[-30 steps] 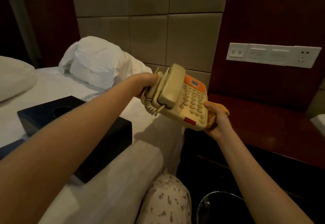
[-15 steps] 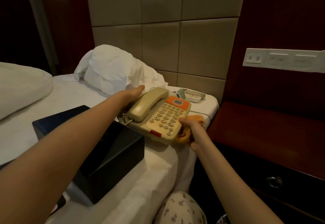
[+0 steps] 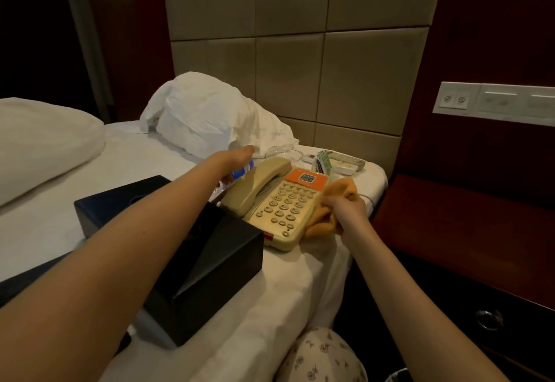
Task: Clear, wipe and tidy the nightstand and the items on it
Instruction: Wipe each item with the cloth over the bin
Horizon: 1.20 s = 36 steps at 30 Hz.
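Head view: One phone (image 3: 285, 210) lies flat on the bed (image 3: 300, 285) edge, not on the table (image 3: 465, 210) to your right. Its long axis runs away from you, orange label at the far end, handset along its left side. Your right hand (image 3: 350, 210) clutches one orange cloth (image 3: 339, 192) against the phone's right edge. Your left hand (image 3: 237, 156) reaches past the handset, over one bottle (image 3: 240, 174); fingers are hidden, so grip is unclear. One black box (image 3: 210, 261) sits touching the phone's left. Two pillows lie behind.
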### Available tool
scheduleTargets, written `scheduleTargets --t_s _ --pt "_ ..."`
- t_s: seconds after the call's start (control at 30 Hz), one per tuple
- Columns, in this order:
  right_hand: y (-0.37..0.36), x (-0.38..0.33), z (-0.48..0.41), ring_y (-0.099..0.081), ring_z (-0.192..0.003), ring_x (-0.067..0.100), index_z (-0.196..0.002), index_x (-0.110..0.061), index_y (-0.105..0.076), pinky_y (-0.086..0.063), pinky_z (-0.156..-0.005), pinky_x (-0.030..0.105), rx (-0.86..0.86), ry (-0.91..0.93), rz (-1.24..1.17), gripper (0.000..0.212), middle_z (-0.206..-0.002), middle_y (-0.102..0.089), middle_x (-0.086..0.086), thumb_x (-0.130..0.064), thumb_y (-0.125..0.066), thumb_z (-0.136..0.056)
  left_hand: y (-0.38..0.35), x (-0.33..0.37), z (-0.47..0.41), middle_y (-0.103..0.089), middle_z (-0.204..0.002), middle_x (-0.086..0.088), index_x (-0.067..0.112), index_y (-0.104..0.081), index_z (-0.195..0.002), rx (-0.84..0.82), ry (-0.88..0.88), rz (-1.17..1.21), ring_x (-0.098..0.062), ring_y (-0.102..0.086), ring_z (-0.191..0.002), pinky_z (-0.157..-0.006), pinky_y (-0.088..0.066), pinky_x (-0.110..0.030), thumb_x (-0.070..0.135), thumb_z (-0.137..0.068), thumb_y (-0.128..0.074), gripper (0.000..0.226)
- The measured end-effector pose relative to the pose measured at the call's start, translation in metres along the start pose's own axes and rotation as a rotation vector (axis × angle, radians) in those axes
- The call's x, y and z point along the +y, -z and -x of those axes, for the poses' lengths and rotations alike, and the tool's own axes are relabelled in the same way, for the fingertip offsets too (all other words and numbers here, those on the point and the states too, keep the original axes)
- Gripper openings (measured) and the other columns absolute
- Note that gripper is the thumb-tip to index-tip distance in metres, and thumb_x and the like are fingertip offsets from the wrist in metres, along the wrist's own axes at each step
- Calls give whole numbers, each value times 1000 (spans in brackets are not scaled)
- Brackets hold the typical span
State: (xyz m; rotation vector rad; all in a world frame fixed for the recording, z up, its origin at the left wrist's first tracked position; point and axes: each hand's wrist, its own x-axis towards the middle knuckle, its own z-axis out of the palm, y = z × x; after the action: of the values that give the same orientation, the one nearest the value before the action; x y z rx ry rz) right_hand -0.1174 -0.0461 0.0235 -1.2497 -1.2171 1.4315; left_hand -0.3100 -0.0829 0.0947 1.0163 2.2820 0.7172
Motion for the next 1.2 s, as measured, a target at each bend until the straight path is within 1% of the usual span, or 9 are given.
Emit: scheduleTargets --t_s 0.17,0.33,0.53,0.67,0.77,0.87,0.97,1.07,1.2 --pt "-6 -30 28 -63 -92 23 -96 -20 -52 -56 -70 36 -143 166 -26 20 -102 -60 9 -4 -59 -86 14 2 30 -40 -143 -18 10 -33 -142 -9 -59 -196 -34 -43 -129 -103 -36 -44 51 -99 -23 60" --pt "-35 -31 64 -51 -96 19 -119 -17 -47 -46 -81 32 -300 252 358 32 -102 -52 3 -13 -58 -89 37 -10 64 -54 -131 -11 10 -49 -132 -93 -85 -429 -27 -52 -120 -97 -41 -38 41 -99 -35 47" --pt "-68 -35 90 -53 -90 18 -103 -17 -54 -49 -86 37 -412 425 648 20 -96 -56 5 -24 -62 -86 61 -38 101 -63 -96 -4 14 -61 -92 -203 -104 -633 -16 -61 -85 -83 -43 -31 25 -99 -37 27" --pt "-95 -37 105 -56 -96 22 -107 -13 -54 -47 -82 36 -457 534 959 50 -102 -58 6 -50 -66 -77 57 -59 119 -55 -123 -16 12 -53 -124 -391 -16 -853 -27 -51 -116 -106 -31 -41 7 -95 -39 33" --pt "-108 -31 108 -54 -104 24 -126 -14 -39 -46 -82 36 -394 551 1157 75 -109 -54 5 -57 -68 -72 58 -69 126 -39 -142 -26 -2 -41 -137 -387 -26 -826 -41 -34 -134 -114 -21 -50 17 -95 -46 46" --pt "-112 -24 112 -55 -105 25 -126 -13 -40 -44 -76 35 -298 591 1130 75 -112 -56 7 -54 -71 -70 63 -72 131 -41 -143 -11 10 -44 -136 -430 -72 -830 -27 -36 -133 -113 -24 -38 35 -92 -53 51" --pt "-109 -18 120 -52 -90 21 -110 -13 -47 -36 -64 31 -248 658 1030 63 -97 -54 4 -52 -74 -68 64 -69 137 -45 -135 -8 12 -50 -131 -449 -110 -944 -23 -40 -122 -113 -26 -40 35 -91 -56 46" --pt "-98 -19 124 -51 -83 20 -100 -15 -50 -33 -58 29 -219 690 957 58 -90 -55 2 -54 -75 -65 67 -57 144 -43 -137 -6 15 -50 -131 -440 -141 -996 -23 -38 -127 -114 -25 -40 39 -89 -57 49" --pt "-74 -36 127 -54 -90 22 -105 -17 -52 -35 -64 30 -151 736 886 60 -96 -58 2 -53 -75 -64 67 -35 158 -45 -136 -2 20 -54 -125 -413 -220 -987 -21 -39 -127 -110 -28 -34 44 -87 -56 45"
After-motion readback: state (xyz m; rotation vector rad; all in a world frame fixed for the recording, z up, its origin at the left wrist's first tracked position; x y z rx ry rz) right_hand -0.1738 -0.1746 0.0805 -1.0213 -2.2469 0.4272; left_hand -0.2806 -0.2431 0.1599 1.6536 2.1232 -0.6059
